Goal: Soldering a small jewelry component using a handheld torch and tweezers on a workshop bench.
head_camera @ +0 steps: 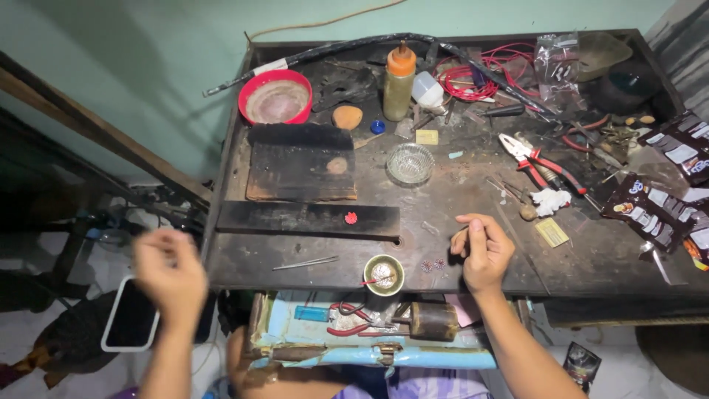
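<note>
Your right hand [484, 250] is pinching a thin pin-like piece over the bench [591, 258], near the small round tin [383, 274]; your left hand [170, 272] is hovering off-bench, blurred, grip unclear; nothing looks assembled yet.

The left hand [171, 275] is smeared by motion blur, so its fingers and whether it holds anything cannot be told; it hides part of the white-rimmed phone [131, 316] below it. The right hand [481, 250] curls its fingers inward, and whatever sits between the fingertips is too small to make out. Dark snack packets [668, 203] run off the right edge. The open drawer [369, 332] is partly hidden under the table [591, 258] edge, its contents a murky tangle. Both forearms are cut by the bottom edge.
</note>
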